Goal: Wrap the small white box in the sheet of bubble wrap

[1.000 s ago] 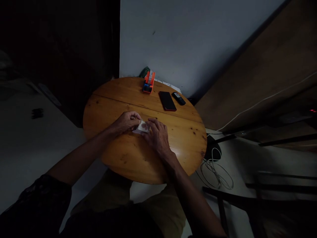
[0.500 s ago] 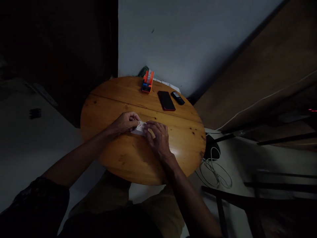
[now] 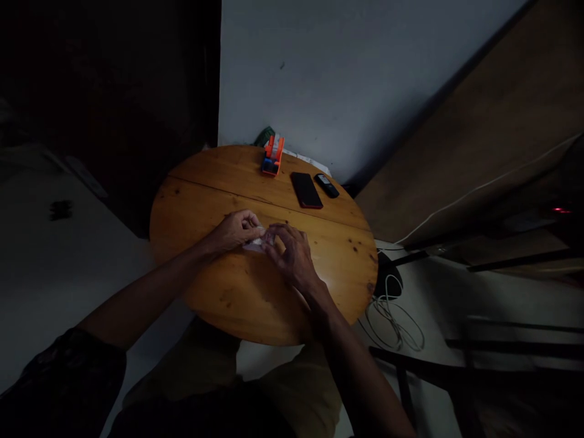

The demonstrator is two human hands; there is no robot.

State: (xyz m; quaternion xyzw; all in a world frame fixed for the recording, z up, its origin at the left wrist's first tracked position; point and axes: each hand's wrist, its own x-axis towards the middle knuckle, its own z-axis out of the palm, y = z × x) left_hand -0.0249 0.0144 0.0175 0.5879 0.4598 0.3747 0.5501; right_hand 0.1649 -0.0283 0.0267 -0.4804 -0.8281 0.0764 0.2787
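Near the middle of the round wooden table (image 3: 205, 201), both hands meet at a small whitish, partly see-through packet (image 3: 256, 246). My left hand (image 3: 238, 230) pinches its left and upper part between thumb and fingers. From the right, my right hand (image 3: 292, 250) grips its other end with thumb and curled fingertips. The fingers cover much of the packet, and the dim light hides its details.
An orange tape dispenser (image 3: 274, 156) stands at the table's back edge. Right of it lie a dark phone with a red edge (image 3: 306, 190) and a small black handset (image 3: 326, 185). A coiled cable (image 3: 387, 310) and dark chair (image 3: 424, 365) are at the right.
My left thumb and fingers have shifted slightly right over the packet, closer to my right fingertips. Less of the packet's upper face shows. The whole view has tilted a little.
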